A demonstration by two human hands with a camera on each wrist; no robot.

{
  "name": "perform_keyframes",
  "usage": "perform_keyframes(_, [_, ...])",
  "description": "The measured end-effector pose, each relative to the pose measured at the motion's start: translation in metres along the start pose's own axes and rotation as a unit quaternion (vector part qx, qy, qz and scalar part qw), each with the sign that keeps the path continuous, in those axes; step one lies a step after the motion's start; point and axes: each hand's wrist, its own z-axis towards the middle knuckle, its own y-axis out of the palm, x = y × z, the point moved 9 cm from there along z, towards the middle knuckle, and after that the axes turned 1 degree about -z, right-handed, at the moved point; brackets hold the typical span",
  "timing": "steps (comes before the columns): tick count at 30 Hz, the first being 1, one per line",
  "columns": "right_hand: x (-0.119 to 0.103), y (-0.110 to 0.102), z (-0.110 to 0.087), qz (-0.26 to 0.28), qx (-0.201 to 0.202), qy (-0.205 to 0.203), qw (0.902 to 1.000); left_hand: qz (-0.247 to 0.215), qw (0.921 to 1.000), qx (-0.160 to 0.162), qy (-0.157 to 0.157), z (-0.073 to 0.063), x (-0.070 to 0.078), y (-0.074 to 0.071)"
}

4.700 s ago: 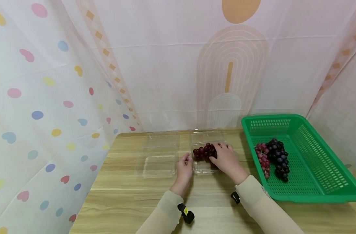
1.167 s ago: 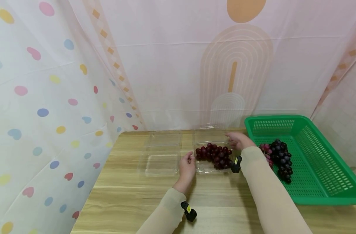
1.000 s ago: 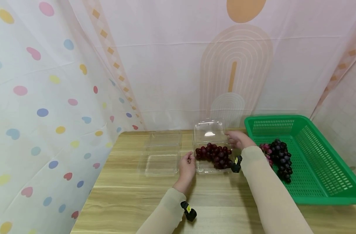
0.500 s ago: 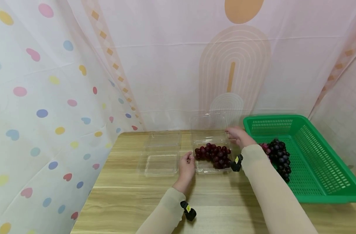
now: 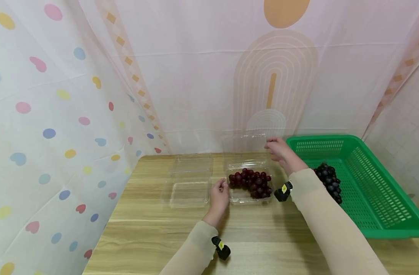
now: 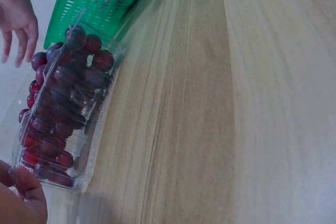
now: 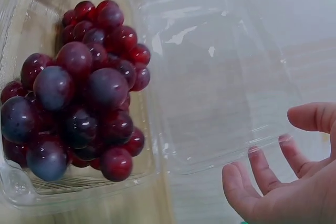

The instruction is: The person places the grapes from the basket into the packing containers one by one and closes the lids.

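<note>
Red grapes (image 5: 252, 183) lie in the clear container (image 7: 89, 196), lid (image 7: 210, 77) raised behind, left hand (image 5: 219, 196) pinching the near-side left rim, right hand (image 5: 281, 152) spread at the lid's edge without clasping it; steady base and gentle, even lid pressure advised.

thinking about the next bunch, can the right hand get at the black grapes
Probably yes: the green basket has an open top and nothing seems to lie on the black grapes, though the right hand would first have to leave the edge of the clear lid.
</note>
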Motion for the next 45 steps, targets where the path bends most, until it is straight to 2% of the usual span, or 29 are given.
perform_keyframes(4, [-0.011,0.000,-0.014,0.028,0.002,-0.011,0.9995,-0.003,0.9999,-0.007,-0.009,0.000,-0.001,0.001])
perform_keyframes(8, [-0.012,0.000,-0.020,0.041,-0.006,-0.012,0.9991,-0.008,0.9998,-0.010,-0.016,-0.001,-0.002,0.002])
perform_keyframes(14, [-0.009,-0.002,-0.028,0.014,-0.005,-0.008,0.9999,-0.013,0.9997,-0.006,-0.017,-0.001,-0.003,0.002])
perform_keyframes(27, [0.013,0.002,-0.050,-0.014,-0.014,-0.005,0.9998,-0.025,0.9995,-0.008,-0.018,0.001,-0.004,0.004])
perform_keyframes(32, [0.020,0.002,-0.059,-0.015,-0.008,-0.003,0.9998,-0.033,0.9993,-0.007,-0.018,0.001,-0.005,0.004])
perform_keyframes(39, [0.027,0.001,-0.069,-0.050,0.016,-0.014,0.9985,-0.047,0.9986,-0.005,-0.021,0.000,-0.004,0.003])
perform_keyframes(45, [0.043,0.006,-0.075,-0.048,0.010,-0.005,0.9988,-0.045,0.9988,0.002,-0.018,0.001,-0.004,0.001])
